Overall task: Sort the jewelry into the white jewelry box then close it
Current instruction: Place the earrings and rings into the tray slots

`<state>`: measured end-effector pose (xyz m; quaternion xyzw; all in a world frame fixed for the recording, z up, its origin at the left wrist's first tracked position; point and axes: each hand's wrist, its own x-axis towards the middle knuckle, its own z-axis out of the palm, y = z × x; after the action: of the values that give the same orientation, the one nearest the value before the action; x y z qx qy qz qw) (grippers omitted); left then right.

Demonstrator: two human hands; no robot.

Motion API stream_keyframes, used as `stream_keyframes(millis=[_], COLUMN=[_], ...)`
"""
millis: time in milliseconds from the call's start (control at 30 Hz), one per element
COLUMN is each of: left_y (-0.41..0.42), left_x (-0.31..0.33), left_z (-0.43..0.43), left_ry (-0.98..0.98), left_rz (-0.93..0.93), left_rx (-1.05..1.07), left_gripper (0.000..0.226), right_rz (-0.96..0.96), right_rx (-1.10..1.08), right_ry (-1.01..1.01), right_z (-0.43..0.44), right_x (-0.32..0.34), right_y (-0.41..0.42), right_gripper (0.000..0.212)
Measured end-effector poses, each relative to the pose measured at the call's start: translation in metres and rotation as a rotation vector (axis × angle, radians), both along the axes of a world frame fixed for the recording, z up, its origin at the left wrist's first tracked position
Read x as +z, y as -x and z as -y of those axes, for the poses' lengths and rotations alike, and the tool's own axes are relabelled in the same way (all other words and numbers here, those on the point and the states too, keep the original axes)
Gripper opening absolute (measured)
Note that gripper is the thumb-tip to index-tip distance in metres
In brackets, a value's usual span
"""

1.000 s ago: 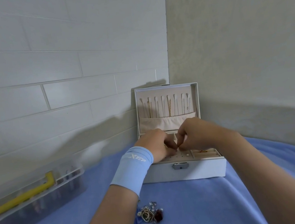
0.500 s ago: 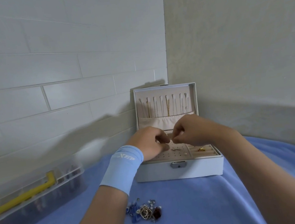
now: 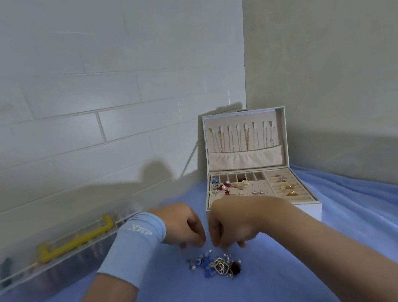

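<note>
L hand (image 3: 181, 224) & R hand (image 3: 236, 223) dropped fr box (image 3: 309, 209) to just above jewelry pile (image 3: 216, 265), fingers curled, grip unclear.

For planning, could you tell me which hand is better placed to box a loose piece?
Probably the right hand: it hovers over the loose jewelry, with the open jewelry box on its side.

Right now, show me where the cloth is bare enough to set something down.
Bare blue cloth lies right of the white jewelry box and the right forearm, also between the clear plastic case and the box, and near the bottom edge between the forearms. Crowded: the loose jewelry pile by the left hand and right hand.
</note>
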<state>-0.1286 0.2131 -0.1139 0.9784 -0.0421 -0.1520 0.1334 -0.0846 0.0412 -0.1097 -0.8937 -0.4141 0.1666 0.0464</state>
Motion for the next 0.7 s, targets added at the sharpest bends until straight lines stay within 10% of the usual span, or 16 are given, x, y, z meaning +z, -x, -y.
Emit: stream_keyframes(millis=[700], left_y=[-0.004], left_x=[-0.005], left_z=[0.005], left_ry=[0.152], left_rz=[0.026], left_rx=[-0.021], left_gripper=[0.013], right_rz=[-0.194], right_rx=[-0.053], right_ry=[-0.19], right_z=[0.015], right_x=[0.014], right_y=[-0.006], right_gripper=[0.011])
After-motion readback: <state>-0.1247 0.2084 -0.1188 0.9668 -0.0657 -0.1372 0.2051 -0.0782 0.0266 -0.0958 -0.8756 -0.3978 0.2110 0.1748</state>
